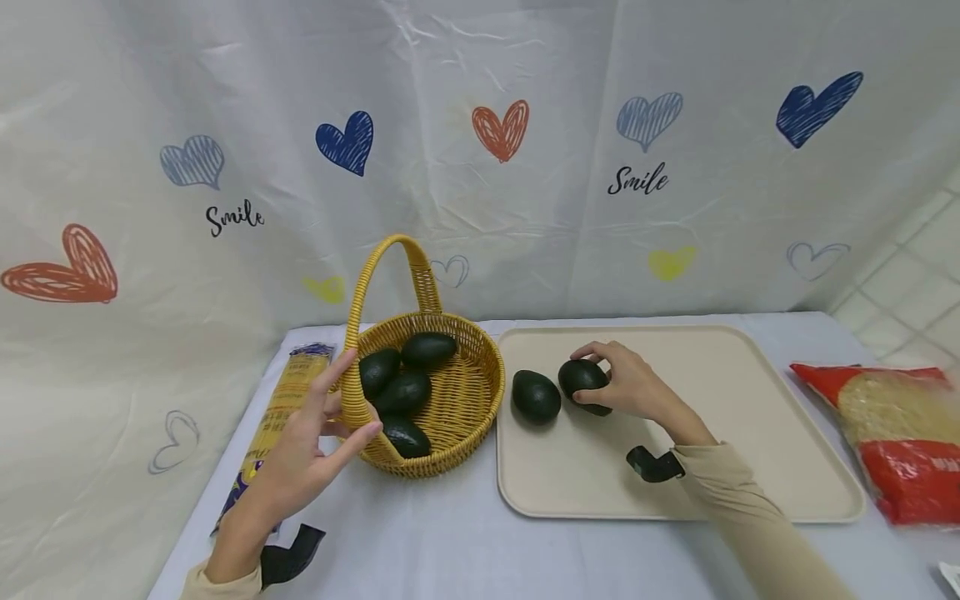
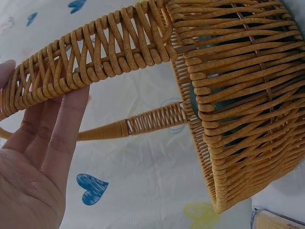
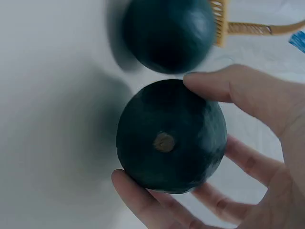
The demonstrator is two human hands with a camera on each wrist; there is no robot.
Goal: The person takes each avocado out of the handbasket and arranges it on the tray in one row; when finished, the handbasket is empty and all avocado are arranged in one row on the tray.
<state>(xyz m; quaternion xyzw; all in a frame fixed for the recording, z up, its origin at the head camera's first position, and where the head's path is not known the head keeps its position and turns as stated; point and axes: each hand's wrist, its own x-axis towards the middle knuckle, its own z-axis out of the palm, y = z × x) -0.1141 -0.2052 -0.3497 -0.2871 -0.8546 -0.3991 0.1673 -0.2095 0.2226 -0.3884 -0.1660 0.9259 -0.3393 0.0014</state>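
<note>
My right hand [image 1: 626, 383] grips a dark green avocado [image 1: 583, 382] over the beige tray [image 1: 780, 492], thumb on one side and fingers on the other. In the right wrist view its brown stem end faces the camera. A second avocado [image 1: 536, 397] lies on the tray just left of it. On the left, my left hand [image 1: 300, 454] holds the yellow wicker basket [image 1: 468, 446] by the lower part of its handle [image 2: 90, 55], fingers behind and thumb in front. Several avocados [image 1: 405, 392] lie in the basket, mostly along its left side.
A long yellow packet [image 1: 281, 408] lies left of the basket, partly behind my left hand. Right of the tray is a red and clear bag [image 1: 896, 433]. A white curtain [image 1: 555, 200] with printed hearts hangs behind the white-covered table [image 1: 420, 533].
</note>
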